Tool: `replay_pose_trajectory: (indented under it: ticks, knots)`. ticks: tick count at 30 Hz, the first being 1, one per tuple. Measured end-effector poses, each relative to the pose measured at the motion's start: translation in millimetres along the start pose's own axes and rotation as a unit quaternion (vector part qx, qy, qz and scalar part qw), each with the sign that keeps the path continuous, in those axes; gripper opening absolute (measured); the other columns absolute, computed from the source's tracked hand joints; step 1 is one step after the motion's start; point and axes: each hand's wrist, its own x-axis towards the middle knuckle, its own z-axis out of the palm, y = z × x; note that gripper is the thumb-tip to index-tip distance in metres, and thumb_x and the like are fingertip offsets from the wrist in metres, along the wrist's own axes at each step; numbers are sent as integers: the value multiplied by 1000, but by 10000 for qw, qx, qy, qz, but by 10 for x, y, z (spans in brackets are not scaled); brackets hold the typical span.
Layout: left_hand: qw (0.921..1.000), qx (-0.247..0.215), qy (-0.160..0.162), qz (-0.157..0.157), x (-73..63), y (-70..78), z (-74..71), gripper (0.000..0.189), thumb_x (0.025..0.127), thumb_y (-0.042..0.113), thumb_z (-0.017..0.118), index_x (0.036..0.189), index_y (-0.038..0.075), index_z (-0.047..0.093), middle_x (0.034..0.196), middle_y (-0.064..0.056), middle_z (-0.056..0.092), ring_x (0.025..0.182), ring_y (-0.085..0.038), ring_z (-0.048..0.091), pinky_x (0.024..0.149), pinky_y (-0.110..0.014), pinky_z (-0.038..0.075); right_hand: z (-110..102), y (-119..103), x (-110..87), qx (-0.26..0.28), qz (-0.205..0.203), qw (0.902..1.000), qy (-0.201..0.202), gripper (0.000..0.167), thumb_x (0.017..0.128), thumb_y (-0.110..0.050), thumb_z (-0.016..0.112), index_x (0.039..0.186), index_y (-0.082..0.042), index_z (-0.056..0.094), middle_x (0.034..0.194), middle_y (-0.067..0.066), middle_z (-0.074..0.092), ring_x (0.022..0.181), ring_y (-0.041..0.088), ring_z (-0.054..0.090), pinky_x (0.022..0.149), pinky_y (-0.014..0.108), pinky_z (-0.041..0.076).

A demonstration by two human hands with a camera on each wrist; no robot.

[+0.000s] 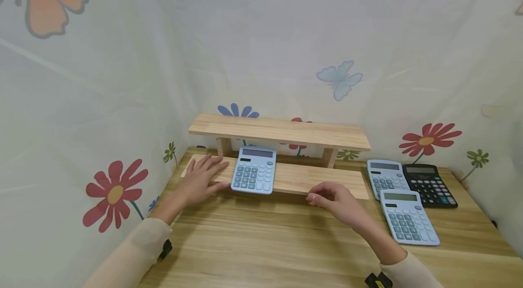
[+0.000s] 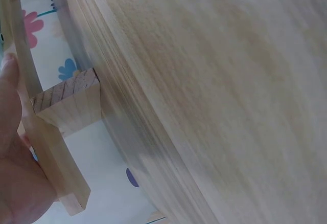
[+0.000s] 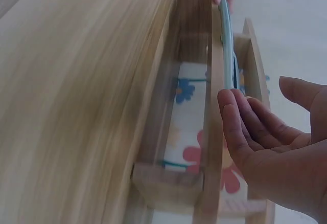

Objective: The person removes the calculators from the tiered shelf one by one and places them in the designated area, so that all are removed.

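A light blue calculator point(image 1: 254, 171) lies on the lower board point(image 1: 318, 180) of a two-tier wooden shelf, its screen end toward the back. My left hand point(image 1: 199, 179) rests on that board left of the calculator, fingers spread, thumb at or close to its lower left edge. Near the board's front edge, to the right of the calculator, my right hand point(image 1: 338, 202) hovers with loosely bent fingers and holds nothing. The right wrist view shows the calculator's thin side point(image 3: 228, 50) beyond my right fingertips point(image 3: 228, 98); whether they touch cannot be told.
On the table at right lie two more light blue calculators, one behind point(image 1: 386, 174) and one in front point(image 1: 410, 220), beside a black calculator point(image 1: 429, 188). The shelf's upper board point(image 1: 278, 131) stands above and behind the lower one. A patterned curtain point(image 1: 265, 52) surrounds the table.
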Motion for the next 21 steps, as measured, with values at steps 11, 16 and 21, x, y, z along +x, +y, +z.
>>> replay_pose_trajectory:
  ticks: [11, 16, 21]
  knots:
    - [10000, 32, 10, 64, 10, 5, 14, 72, 102, 66, 58, 162, 27, 47, 168, -6, 38, 158, -43, 22, 121, -78, 6, 368, -34, 190, 1031, 8, 9939, -394, 33, 108, -19, 64, 130, 6, 68, 124, 26, 73, 114, 37, 73, 103, 53, 55]
    - [10000, 50, -36, 25, 13, 5, 24, 74, 102, 67, 57, 163, 27, 46, 169, -5, 37, 159, -42, 21, 121, -77, 6, 548, -80, 296, 1426, 57, 9888, -425, 34, 109, -16, 63, 131, 10, 66, 121, 26, 74, 114, 40, 73, 103, 51, 56]
    - [10000, 65, -43, -35, 19, -6, 35, 74, 102, 68, 56, 163, 28, 46, 170, -5, 36, 159, -41, 21, 122, -76, 6, 703, -111, 406, 1735, 268, 9827, -591, 33, 110, -15, 61, 129, 12, 66, 122, 29, 72, 116, 45, 71, 103, 55, 55]
